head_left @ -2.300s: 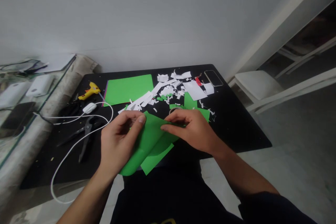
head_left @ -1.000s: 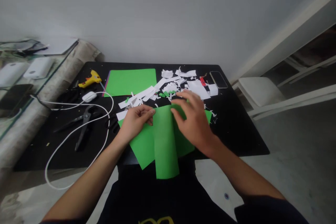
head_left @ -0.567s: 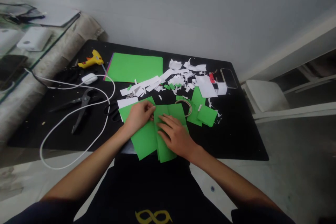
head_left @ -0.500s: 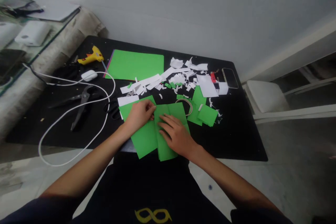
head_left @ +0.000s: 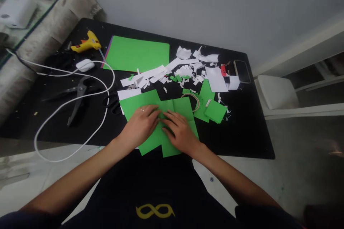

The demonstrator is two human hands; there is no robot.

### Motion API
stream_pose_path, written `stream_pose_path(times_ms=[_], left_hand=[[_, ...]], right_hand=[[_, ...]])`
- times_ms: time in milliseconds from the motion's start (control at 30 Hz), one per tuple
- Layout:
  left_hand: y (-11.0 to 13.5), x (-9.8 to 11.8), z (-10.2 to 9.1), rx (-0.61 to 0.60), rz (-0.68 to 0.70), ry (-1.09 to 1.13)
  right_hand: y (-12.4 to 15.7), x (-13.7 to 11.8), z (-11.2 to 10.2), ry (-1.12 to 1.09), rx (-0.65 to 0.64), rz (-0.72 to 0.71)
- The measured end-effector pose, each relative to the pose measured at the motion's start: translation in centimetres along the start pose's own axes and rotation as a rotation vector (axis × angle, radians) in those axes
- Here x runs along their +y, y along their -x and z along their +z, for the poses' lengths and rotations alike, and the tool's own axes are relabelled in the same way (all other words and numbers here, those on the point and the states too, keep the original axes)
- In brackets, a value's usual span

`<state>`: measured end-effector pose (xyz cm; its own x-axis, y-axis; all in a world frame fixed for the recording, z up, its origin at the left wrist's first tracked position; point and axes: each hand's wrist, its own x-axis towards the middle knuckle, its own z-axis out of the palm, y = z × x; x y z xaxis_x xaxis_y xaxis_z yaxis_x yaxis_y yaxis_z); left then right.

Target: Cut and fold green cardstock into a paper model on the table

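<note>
A folded green paper sheet (head_left: 139,103) lies at the near edge of the black table (head_left: 242,132). My left hand (head_left: 141,125) rests flat on its left half, fingers stretched toward the fold. My right hand (head_left: 180,133) presses flat on the folded-over right flap, fingers spread. The fingertips of both hands meet along the fold line at the sheet's middle. Neither hand grips anything.
A tape ring (head_left: 191,101) and green offcuts (head_left: 213,111) lie right of the sheet. White paper scraps (head_left: 172,73), a full green sheet (head_left: 137,54), a phone (head_left: 242,71), a yellow glue gun (head_left: 86,42), pliers (head_left: 76,94), scissors (head_left: 111,103) and a white cable (head_left: 67,103) fill the table. A white chair (head_left: 276,91) stands right.
The green sheet, earlier held curled above the table edge, now lies folded flat. Both hands came down onto it and moved together along the fold. The view tilted downward.
</note>
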<state>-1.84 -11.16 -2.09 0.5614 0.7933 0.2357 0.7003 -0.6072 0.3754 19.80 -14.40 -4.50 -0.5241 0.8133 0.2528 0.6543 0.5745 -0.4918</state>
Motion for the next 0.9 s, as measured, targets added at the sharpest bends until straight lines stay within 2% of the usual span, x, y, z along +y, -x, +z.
stream_pose_path(times_ms=[267,567,900], left_hand=[[1.1,-0.6,0.7,-0.024,-0.010,0.043],[1.5,-0.5,0.3,-0.081,0.000,0.010],[1.8,-1.0,0.7,-0.057,0.022,-0.005]], right_hand=[[0.1,-0.2,0.2,0.008,0.040,0.006],[0.1,-0.1,0.3,-0.022,0.054,0.006],[-0.1,-0.1,0.2,-0.086,0.031,0.041]])
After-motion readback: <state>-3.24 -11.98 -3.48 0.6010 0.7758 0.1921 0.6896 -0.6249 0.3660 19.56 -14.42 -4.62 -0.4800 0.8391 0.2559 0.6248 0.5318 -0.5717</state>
